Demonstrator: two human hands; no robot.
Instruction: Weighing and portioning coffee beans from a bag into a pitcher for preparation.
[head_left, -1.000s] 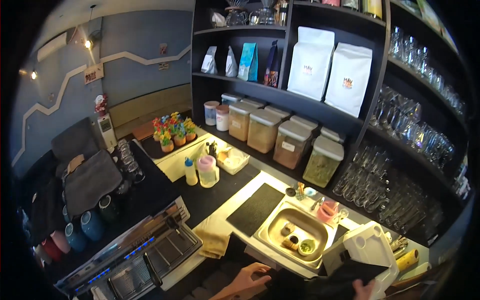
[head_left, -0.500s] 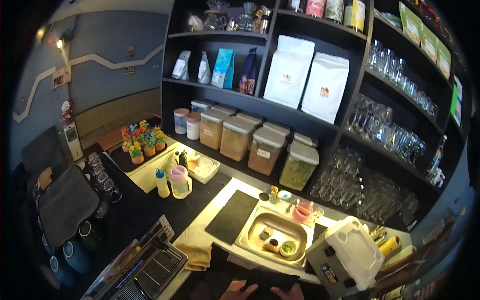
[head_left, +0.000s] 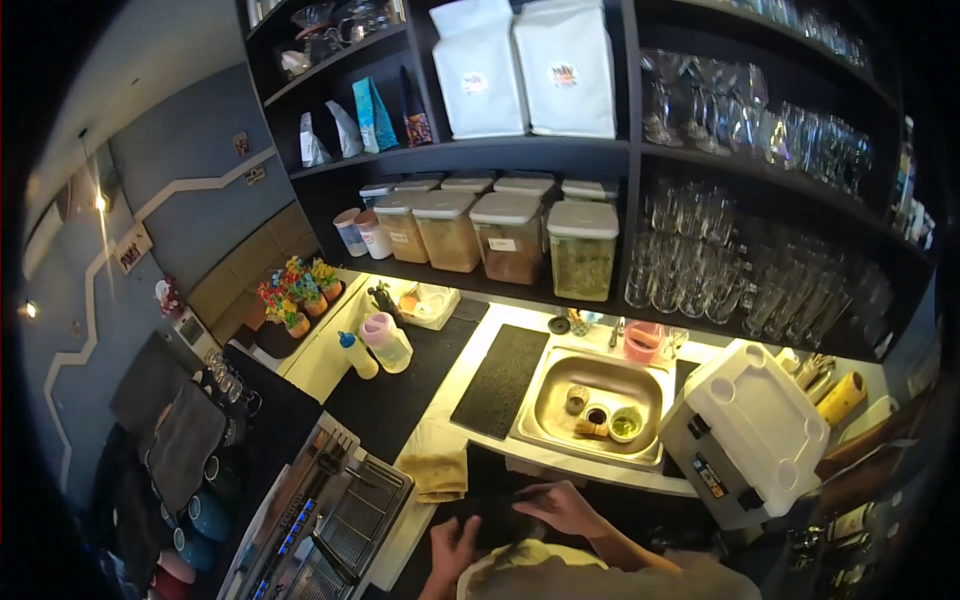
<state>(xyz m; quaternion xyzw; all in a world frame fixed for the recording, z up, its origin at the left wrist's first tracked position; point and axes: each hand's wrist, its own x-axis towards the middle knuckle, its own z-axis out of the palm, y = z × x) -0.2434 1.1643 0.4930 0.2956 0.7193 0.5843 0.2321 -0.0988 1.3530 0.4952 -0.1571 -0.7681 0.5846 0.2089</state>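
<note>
Low in the view, my left hand point(head_left: 453, 546) is raised with its thumb up and its fingers curled. To its right, my right hand point(head_left: 563, 507) reaches leftward, its fingers bent and pinched together. Between them is something black, hard to tell from the dark background; its kind I cannot make out. Pale cloth point(head_left: 540, 572) lies across my body below the hands. A tan folded cloth point(head_left: 436, 475) rests on the counter edge just beyond my left hand. Ahead is the metal sink point(head_left: 535, 432), which holds a green-stained bowl point(head_left: 626, 424), a small cup point(head_left: 577, 399) and a whisk-like brush point(head_left: 591, 428).
An espresso machine point(head_left: 345, 520) stands at left. Right of the sink sits a grey cool box point(head_left: 735, 440) with a white lid. A black mat point(head_left: 502, 382), a pink-lidded jug point(head_left: 386, 343) and a squeeze bottle point(head_left: 357, 356) are on the counter. Shelves hold lidded tubs point(head_left: 583, 250) and glasses point(head_left: 690, 270).
My view has tilted down and turned, so the counter sits higher. Both hands, earlier thumbs-up on a flat black thing, have risen into view, and pale cloth now shows below them.
</note>
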